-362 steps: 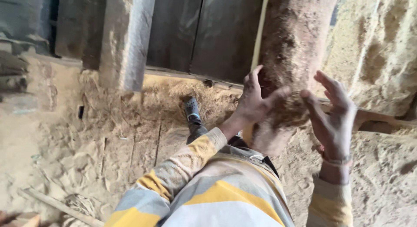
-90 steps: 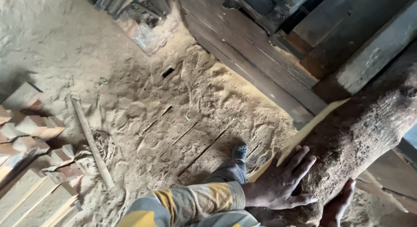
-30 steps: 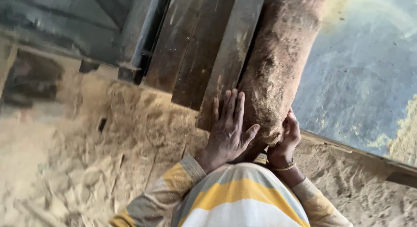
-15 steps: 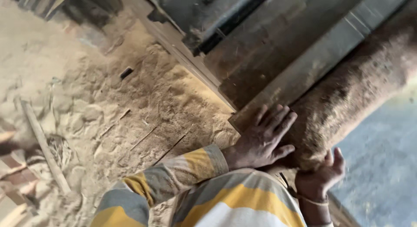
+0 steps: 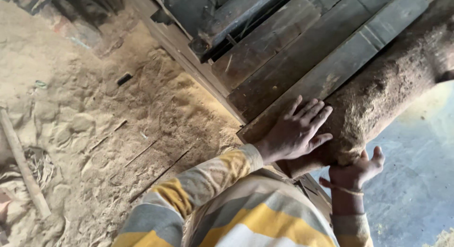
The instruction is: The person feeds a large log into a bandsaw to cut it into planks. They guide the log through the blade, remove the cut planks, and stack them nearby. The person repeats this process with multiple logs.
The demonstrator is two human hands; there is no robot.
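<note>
Log: a thick, round log [image 5: 392, 86] with rough, fibrous brown bark dusted in sawdust; it lies slanted from the upper right down to its blunt near end, resting on the plank bed just in front of the person.
Left hand: the left hand [image 5: 295, 131] lies flat, palm down, on top of the log's near end, fingers spread apart and straight, clamped on nothing.
Right hand: the right hand [image 5: 354, 170] cups the log's near end from below, fingers curled up against the bark with the thumb out to the side; a thin band sits on the wrist.
Plank bed: dark, weathered wooden planks [image 5: 302, 53] lie side by side, flat and long, their grain running the same slant as the log.
Floor: pale, loose sawdust [image 5: 94, 124] in lumpy drifts, with thin splinters and a long stick [image 5: 21, 162] at the left edge.
Sleeves: a knitted striped top [image 5: 246, 214] in grey, yellow and white.
Change: half a second earlier the left hand lay in much the same place on the log and the right hand gripped lower; now the right thumb is raised and the view has shifted slightly left.
Containers: none shows in the view; the sawdust lies heaped loose on the ground.
</note>
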